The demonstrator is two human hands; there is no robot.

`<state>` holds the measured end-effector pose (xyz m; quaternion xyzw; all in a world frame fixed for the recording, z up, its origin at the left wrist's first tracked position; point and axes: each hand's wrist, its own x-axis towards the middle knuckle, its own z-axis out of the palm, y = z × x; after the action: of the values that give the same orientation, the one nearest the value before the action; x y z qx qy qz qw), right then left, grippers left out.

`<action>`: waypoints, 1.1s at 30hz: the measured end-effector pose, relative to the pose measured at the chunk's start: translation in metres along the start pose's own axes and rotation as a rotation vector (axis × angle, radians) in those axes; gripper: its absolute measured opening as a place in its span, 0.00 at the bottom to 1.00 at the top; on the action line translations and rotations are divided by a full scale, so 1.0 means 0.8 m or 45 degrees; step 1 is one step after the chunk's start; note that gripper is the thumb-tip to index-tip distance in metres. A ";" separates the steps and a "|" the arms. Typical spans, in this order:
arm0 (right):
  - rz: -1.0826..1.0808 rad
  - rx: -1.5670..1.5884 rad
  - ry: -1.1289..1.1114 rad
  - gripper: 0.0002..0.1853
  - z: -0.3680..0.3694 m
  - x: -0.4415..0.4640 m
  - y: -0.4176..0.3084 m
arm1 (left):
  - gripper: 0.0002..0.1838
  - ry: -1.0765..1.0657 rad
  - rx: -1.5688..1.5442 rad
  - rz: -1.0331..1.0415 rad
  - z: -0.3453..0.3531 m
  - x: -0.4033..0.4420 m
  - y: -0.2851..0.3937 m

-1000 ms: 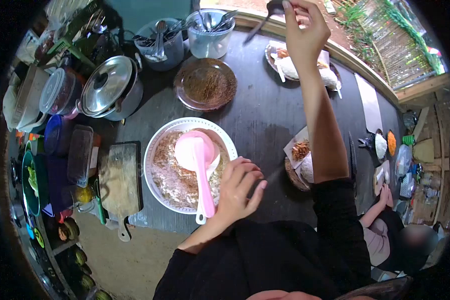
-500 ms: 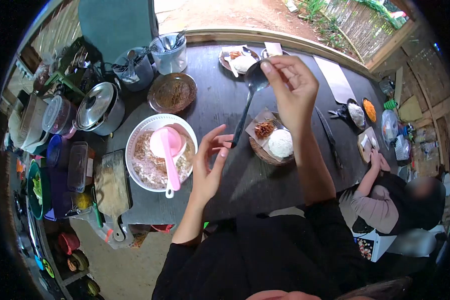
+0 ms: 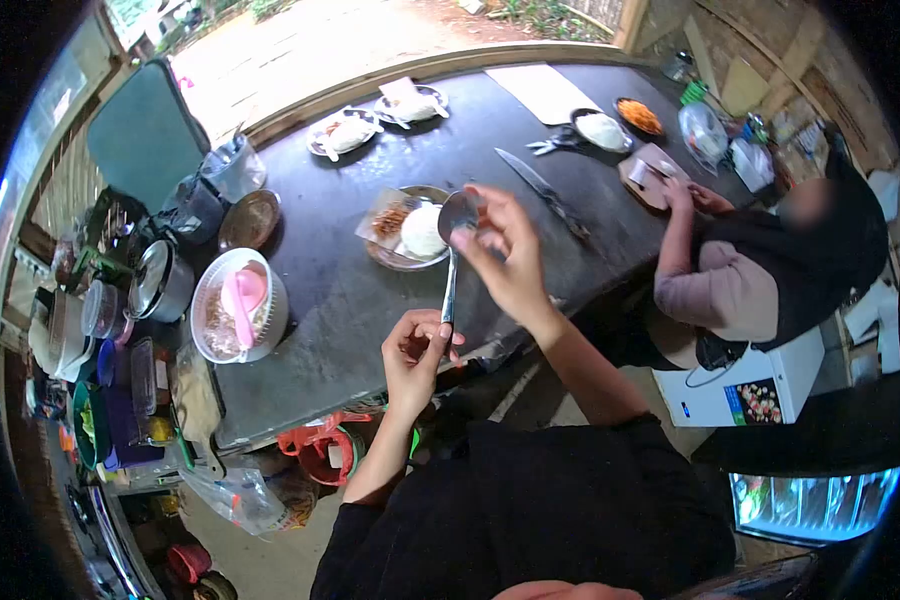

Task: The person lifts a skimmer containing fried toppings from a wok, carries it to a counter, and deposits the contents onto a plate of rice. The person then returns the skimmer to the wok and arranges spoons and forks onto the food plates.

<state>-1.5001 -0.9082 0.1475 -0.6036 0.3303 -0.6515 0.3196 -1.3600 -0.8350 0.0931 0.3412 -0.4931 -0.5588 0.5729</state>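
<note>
A metal spoon [image 3: 451, 285] is held upright between both hands, with its bowl at the top. The fingers of my left hand [image 3: 411, 362] are closed on the lower end of its handle. Up at the spoon's bowl, the thumb and fingers of my right hand [image 3: 511, 262] pinch its edge. Just behind the spoon, a plate [image 3: 406, 264] carries a white mound of rice [image 3: 422, 232] and a brown shredded food [image 3: 387, 222] on paper.
Two filled plates [image 3: 342, 134] stand at the back. A knife [image 3: 542, 184] lies right of centre. On the left are a white basket [image 3: 276, 318] with a pink ladle [image 3: 240, 305], a brown plate [image 3: 251, 219] and a pot [image 3: 173, 285]. A co-worker [image 3: 735, 270] works at a board [image 3: 638, 187].
My view has turned to the right, so the table things sit further left. My left hand has closed more tightly on the handle, and both hands with the spoon are lower in view.
</note>
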 end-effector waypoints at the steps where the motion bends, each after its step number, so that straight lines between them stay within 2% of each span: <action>1: 0.131 0.062 -0.064 0.18 -0.017 -0.028 0.001 | 0.05 0.013 -0.045 0.001 0.017 -0.011 -0.009; 3: 0.263 0.008 -0.284 0.15 -0.057 -0.077 0.002 | 0.05 -0.020 -0.020 -0.068 0.044 -0.038 -0.029; 5: 0.312 -0.057 -0.311 0.12 -0.087 -0.123 0.005 | 0.05 0.050 -0.127 -0.039 0.070 -0.060 -0.053; 9: 0.518 0.071 -0.216 0.08 -0.124 -0.187 -0.010 | 0.05 0.077 -0.153 -0.034 0.107 -0.100 -0.086; 13: 0.442 0.058 -0.197 0.09 -0.151 -0.224 -0.011 | 0.05 0.067 -0.079 -0.084 0.133 -0.123 -0.097; 17: 0.581 0.152 -0.193 0.09 -0.167 -0.247 -0.019 | 0.05 0.033 -0.081 -0.059 0.148 -0.136 -0.112; 26: 0.663 0.247 -0.198 0.08 -0.174 -0.253 -0.015 | 0.04 0.016 -0.076 -0.146 0.147 -0.146 -0.115; 29: 0.537 0.130 -0.169 0.07 -0.170 -0.250 0.002 | 0.06 0.131 -0.089 -0.111 0.131 -0.148 -0.121; 33: 0.654 0.221 -0.162 0.05 -0.157 -0.238 0.018 | 0.08 0.220 0.007 -0.106 0.092 -0.137 -0.117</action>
<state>-1.6123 -0.7553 0.0198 -0.5102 0.3948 -0.5356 0.5450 -1.4460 -0.7293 0.0055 0.4098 -0.4289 -0.5492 0.5886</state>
